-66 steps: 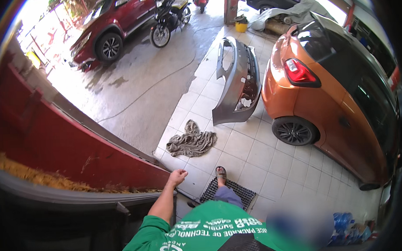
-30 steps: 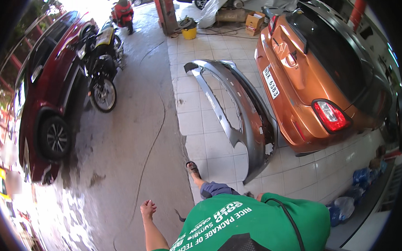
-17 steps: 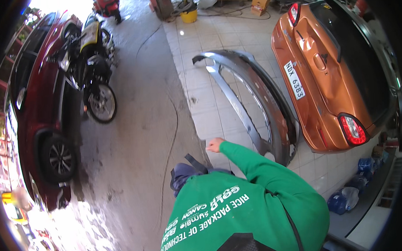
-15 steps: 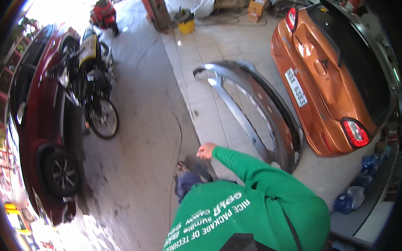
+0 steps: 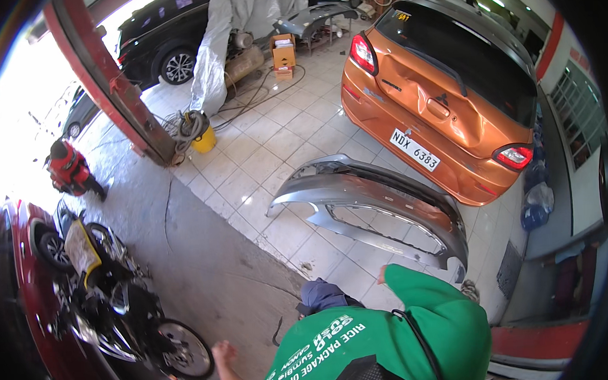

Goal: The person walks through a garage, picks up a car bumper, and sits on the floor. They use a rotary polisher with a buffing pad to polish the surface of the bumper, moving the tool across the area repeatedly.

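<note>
My left hand hangs low at the left of my body, near the front wheel of a parked motorcycle. It looks blurred, and its fingers cannot be made out. My right hand shows only in part at the end of a green sleeve, which hides its fingers. Just beyond it, a detached grey car bumper lies on the tiles, with a gap between hand and bumper. Behind the bumper stands an orange hatchback with a dented tailgate. No object is visible in either hand.
A red post rises at the far left, beside a yellow bucket with coiled hose. A cardboard box and another grey bumper are farther back. A red scooter and a dark red car stand left. Blue water jugs line the right.
My view has turned right and lifted, bringing in a dark car and silver sheeting. My left hand has come into view. My right hand has drawn closer to my body and is less visible.
</note>
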A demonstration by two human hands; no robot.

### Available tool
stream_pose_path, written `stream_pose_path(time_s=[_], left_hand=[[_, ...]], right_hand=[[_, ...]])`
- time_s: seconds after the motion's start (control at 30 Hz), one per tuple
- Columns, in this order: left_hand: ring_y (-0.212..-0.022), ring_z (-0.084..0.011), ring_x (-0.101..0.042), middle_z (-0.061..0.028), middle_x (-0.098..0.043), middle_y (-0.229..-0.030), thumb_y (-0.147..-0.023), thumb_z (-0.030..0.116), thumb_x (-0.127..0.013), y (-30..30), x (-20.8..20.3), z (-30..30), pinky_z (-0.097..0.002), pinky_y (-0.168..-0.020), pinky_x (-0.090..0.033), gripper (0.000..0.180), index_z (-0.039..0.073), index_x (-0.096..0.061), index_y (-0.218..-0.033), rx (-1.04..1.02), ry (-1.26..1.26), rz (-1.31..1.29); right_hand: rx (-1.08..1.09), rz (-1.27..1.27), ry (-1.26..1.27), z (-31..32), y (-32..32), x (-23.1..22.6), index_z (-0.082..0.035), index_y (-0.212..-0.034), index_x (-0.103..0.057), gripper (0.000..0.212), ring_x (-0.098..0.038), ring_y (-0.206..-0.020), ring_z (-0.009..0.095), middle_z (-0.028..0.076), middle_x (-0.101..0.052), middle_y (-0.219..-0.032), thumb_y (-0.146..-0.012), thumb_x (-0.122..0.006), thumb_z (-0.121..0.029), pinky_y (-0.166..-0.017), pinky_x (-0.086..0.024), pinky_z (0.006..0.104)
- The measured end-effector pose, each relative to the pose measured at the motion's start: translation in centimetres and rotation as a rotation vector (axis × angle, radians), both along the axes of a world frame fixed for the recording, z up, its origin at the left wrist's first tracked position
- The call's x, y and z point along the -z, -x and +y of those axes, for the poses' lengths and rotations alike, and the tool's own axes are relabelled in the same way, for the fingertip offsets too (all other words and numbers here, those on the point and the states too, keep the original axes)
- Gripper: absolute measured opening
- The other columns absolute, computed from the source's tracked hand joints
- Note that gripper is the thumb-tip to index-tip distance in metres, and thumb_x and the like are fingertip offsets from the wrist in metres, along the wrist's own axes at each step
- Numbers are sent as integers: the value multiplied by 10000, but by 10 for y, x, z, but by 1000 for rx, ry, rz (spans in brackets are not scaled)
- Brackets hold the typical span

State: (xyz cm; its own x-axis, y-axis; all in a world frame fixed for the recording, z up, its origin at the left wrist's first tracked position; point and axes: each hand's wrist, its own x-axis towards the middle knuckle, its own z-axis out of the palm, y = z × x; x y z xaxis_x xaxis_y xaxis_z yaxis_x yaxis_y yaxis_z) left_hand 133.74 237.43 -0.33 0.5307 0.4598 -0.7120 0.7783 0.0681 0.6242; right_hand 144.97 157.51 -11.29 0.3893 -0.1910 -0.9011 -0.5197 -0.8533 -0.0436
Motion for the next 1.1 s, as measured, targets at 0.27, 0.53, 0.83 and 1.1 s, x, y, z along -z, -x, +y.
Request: stream_pose_path(time_s=[0.27,0.53,0.83,1.1], left_hand=[[-533,-106,-576,-2,-618,-687,-1118,247,-675,-375,-47,81,-287,-441,-460,240,55,-702,-978,219,-115,-586],[-575,-156,-627,-21,-659,-722,-1044,240,-730,-477,16,-24,-351,-498,-528,179,76,-732,-971,702,137,106],[-599,-177,-642,-19,-663,-730,-1009,221,-711,-740,63,64,-371,-500,-513,120,111,-732,-967,911,17,306],[-619,-195,-656,-18,-667,-737,-978,204,-695,-1218,37,123,-390,-501,-500,74,141,-731,-963,577,382,-15]], right_hand=[[348,198,-117,92,-83,-25,-50,-1042,-815,386,-788,-807,189,73,-831,-987,-970,-846,-428,-729,-657,428],[170,-338,-236,230,-345,-47,-141,-1347,-735,471,-798,-848,220,71,-812,-1024,-1039,-692,-495,-816,-641,419],[833,-425,-406,225,-562,-98,-39,-1078,-815,370,-784,-704,178,97,-829,-894,-987,-821,-398,-718,-635,337],[787,-38,-297,324,-596,-73,-89,-1008,-753,403,-709,-711,209,42,-715,-810,-1047,-707,-488,-722,-611,396]])
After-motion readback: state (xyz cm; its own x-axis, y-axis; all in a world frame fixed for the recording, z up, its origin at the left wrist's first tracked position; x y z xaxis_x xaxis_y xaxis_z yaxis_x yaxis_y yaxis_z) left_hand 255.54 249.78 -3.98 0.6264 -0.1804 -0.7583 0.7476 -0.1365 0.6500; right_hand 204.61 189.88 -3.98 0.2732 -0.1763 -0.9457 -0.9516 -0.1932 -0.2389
